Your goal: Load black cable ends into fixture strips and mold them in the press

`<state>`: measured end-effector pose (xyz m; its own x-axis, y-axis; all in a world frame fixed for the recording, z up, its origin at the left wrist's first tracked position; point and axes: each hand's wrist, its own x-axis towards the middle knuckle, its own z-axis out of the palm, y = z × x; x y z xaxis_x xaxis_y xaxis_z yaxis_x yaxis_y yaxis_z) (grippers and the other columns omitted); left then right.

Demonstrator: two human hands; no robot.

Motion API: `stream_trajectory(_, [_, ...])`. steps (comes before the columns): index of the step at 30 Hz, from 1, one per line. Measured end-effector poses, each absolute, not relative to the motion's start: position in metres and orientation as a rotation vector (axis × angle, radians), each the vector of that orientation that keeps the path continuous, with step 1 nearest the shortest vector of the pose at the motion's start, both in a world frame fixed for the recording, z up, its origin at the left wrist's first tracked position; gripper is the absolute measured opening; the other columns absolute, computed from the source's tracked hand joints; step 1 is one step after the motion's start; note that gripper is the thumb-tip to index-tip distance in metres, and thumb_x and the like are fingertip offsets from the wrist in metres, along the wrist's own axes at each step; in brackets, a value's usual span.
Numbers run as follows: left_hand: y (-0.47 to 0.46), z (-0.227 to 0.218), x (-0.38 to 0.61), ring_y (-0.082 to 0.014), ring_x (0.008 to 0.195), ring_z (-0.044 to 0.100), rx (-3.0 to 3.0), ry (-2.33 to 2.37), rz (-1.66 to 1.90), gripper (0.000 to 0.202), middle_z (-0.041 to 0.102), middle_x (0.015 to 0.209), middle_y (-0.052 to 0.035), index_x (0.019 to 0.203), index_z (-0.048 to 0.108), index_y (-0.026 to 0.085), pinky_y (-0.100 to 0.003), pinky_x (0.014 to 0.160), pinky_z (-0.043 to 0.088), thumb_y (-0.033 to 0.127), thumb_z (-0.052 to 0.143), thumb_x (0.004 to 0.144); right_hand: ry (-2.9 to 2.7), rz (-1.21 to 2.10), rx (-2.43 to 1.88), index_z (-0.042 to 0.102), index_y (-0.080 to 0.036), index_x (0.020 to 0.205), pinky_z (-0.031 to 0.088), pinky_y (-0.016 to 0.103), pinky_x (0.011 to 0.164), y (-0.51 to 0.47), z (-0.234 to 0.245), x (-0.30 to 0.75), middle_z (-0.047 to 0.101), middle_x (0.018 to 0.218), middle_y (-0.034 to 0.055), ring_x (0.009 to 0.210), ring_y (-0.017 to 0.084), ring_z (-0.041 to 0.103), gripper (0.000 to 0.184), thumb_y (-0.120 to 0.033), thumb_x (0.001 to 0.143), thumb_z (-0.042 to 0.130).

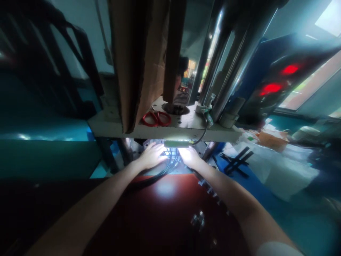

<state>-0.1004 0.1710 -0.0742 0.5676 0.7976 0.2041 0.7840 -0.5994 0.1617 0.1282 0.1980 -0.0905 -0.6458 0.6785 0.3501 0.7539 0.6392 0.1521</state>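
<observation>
Under the machine's pale ledge, a small lamp [177, 143] throws bright light over both hands. My left hand [153, 156] is on the left of a bundle of thin black cables [168, 166], its fingers partly spread beside the upper cable ends. On the other side, my right hand [190, 157] reaches in close to the same ends. Glare washes out its fingers, so their grip is unclear. The cables curve down to the left over a reddish-brown work surface [165, 206]. Whether either hand touches a cable cannot be made out.
Red-handled scissors [156, 118] lie on the ledge [183, 129], below a cardboard sheet [151, 67] and metal columns [239, 67]. Small metal parts [198, 219] sit on the brown surface. To the right are black strips [239, 161] and white sheeting [287, 170].
</observation>
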Motion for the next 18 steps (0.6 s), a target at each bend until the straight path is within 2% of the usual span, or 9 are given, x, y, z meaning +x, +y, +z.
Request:
stream_trajectory(4, [0.171, -0.063, -0.081, -0.0242, 0.123, 0.043, 2.795, 1.288, 0.539, 0.041, 0.057, 0.124, -0.0100, 0.117, 0.057, 0.017, -0.040, 0.107, 0.025, 0.041, 0.042, 0.087, -2.644, -0.420, -1.120, 0.062, -0.009, 0.109, 0.042, 0.037, 0.092, 0.199, -0.091, 0.132, 0.066, 0.104, 0.0145, 0.101, 0.023, 0.057, 0.032, -0.012, 0.088, 0.038])
stream_trajectory(10, [0.178, -0.066, -0.073, -0.0224, 0.109, 0.052, 2.770, 1.250, 0.615, 0.047, 0.053, 0.127, -0.0104, 0.123, 0.051, 0.017, -0.036, 0.099, 0.037, 0.044, 0.046, 0.085, -2.654, -0.425, -1.125, 0.059, -0.008, 0.116, 0.043, 0.035, 0.090, 0.197, -0.087, 0.134, 0.063, 0.111, 0.0155, 0.107, 0.025, 0.055, 0.036, -0.012, 0.086, 0.041])
stream_trajectory(14, [0.182, -0.075, -0.076, -0.0227, 0.107, 0.053, 2.700, 1.296, 0.672, 0.047, 0.053, 0.127, -0.0112, 0.123, 0.051, 0.016, -0.039, 0.098, 0.038, 0.044, 0.046, 0.086, -2.669, -0.403, -1.138, 0.058, -0.008, 0.117, 0.044, 0.034, 0.089, 0.196, -0.084, 0.131, 0.064, 0.110, 0.0158, 0.105, 0.025, 0.056, 0.038, -0.011, 0.083, 0.042])
stream_trajectory(18, [0.182, -0.075, -0.074, -0.0225, 0.116, 0.047, 2.688, 1.303, 0.661, 0.045, 0.051, 0.131, -0.0089, 0.124, 0.052, 0.018, -0.039, 0.103, 0.034, 0.043, 0.044, 0.087, -2.694, -0.330, -1.152, 0.059, -0.012, 0.116, 0.044, 0.037, 0.089, 0.196, -0.082, 0.127, 0.066, 0.106, 0.0142, 0.101, 0.025, 0.058, 0.037, -0.014, 0.085, 0.039])
